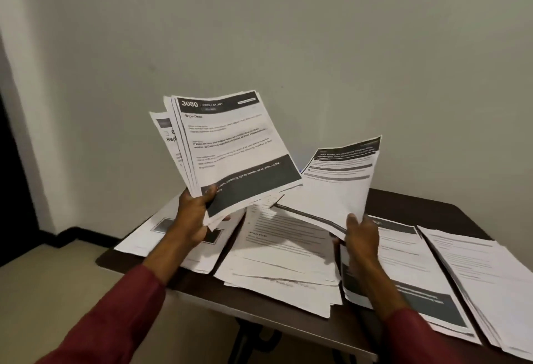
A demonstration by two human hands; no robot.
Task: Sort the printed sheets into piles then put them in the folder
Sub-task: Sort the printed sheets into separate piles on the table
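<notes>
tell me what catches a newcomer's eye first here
A fanned stack of printed sheets, top page headed 3080, is held up at centre by the left hand. Right of it, the right hand holds curling pages above paper piles covering the dark table.

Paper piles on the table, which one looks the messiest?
The middle pile, second from the left: its pages are skewed and fanned out at the near edge, while the rest lie neater.
</notes>
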